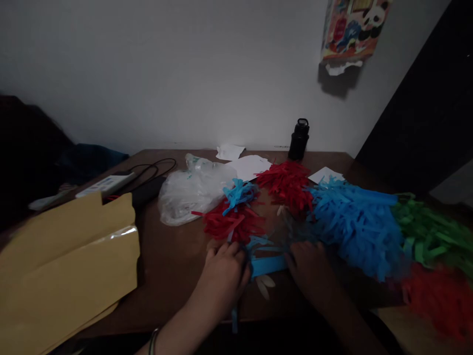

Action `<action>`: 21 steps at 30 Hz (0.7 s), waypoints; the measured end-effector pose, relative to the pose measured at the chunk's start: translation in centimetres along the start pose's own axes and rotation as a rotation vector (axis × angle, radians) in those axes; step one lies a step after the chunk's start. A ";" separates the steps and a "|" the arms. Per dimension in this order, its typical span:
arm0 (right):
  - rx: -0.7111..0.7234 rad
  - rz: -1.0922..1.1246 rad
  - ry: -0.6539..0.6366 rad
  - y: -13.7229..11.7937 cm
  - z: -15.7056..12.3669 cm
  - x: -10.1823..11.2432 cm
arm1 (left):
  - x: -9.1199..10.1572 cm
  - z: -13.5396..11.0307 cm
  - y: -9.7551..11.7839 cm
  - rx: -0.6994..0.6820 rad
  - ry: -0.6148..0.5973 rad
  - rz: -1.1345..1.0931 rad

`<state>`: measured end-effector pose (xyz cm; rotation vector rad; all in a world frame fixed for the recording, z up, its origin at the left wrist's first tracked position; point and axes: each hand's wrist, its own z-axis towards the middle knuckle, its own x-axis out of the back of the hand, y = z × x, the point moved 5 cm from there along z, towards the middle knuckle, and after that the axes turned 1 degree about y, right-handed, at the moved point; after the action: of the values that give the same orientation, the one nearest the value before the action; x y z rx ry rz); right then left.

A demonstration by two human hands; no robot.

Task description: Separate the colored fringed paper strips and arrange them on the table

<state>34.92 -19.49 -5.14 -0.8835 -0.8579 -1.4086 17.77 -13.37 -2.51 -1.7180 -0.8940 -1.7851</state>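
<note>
The work looks partway along: fringed paper already lies in separate heaps, with a red pile at the far middle of the worktop, a blue pile and a green pile to the right, and a blurred red bunch at the near right. A smaller red tuft and blue tuft lie together left of centre, beside the bag. The piece in hand, a blue strip, is at the near middle, spread flat between the two hands, with loose blue strands just beyond it; it appears unfinished, though how much is left cannot be told. The left hand comes in from the near left, palm down, fingers bent over the strip's left end. The right hand, dim and blurred, reaches in from the near right, knuckles up, over the other end. Each grip is curled and low, but with the fingertips hidden, I cannot tell whether either pinches the strip or merely presses it down.
</note>
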 end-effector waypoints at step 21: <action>0.303 0.429 0.204 -3.5 -1.3 3.2 | 0.6 -2.3 2.9 -0.435 0.325 -0.047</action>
<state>31.36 -21.97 -2.79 -0.6315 -0.6563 -0.9449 18.37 -16.96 -1.52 -1.5831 -0.4320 -2.3341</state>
